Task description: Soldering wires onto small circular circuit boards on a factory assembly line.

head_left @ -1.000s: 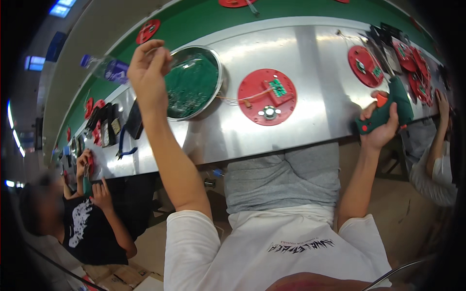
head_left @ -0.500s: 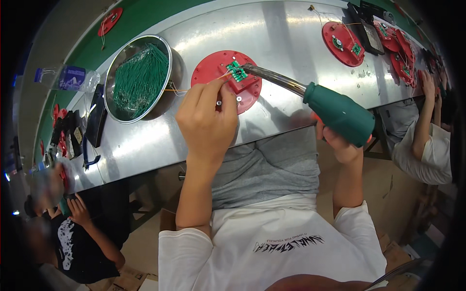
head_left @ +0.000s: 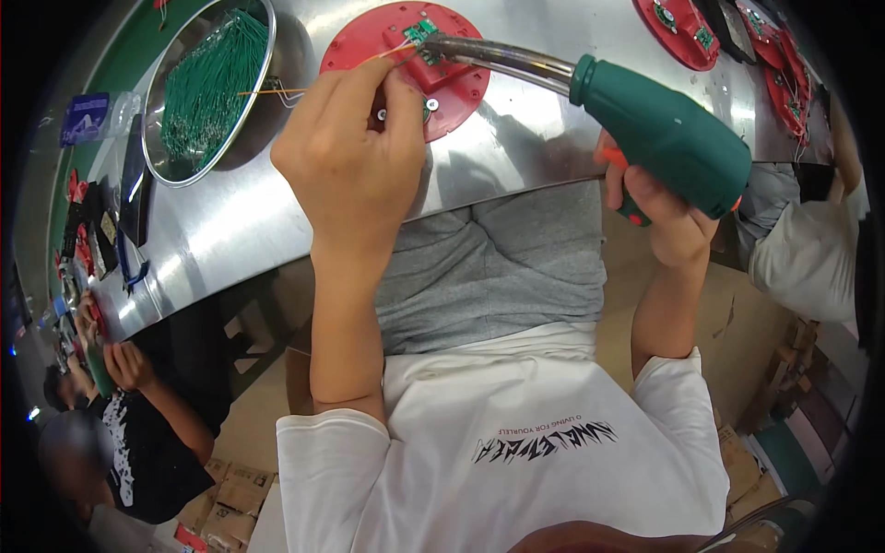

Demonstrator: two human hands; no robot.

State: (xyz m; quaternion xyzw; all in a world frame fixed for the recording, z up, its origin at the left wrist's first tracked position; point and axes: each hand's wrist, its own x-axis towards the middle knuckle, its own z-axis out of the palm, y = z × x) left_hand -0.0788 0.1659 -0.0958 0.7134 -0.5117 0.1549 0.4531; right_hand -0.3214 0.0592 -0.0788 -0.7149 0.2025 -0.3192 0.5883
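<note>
Red plastic, round and flat, makes the disc (head_left: 346, 41) on the metal table (head_left: 525, 129) in front of me, at the far side of my view. A small green circuit board (head_left: 420, 29) sits on its raised block. My left hand (head_left: 355, 152) is over the near left part of the disc, thumb and index finger pinched together on thin wires (head_left: 263, 92), which show to the left of my hand and again between my fingertips and the board. My right hand (head_left: 666, 214) is wrapped round the handle of a green soldering gun (head_left: 668, 134), one finger at its orange trigger (head_left: 616, 158). Its long metal barrel points left, with the tip at the board; I can't tell whether they touch.

Left of the disc, a metal bowl (head_left: 268, 57) stands tilted in my view, holding a bundle of green wires (head_left: 212, 97). Beyond it lie a bottle (head_left: 88, 120) with a purple label and blue-handled pliers (head_left: 136, 274). Another red disc (head_left: 671, 37) lies well off to the right.
</note>
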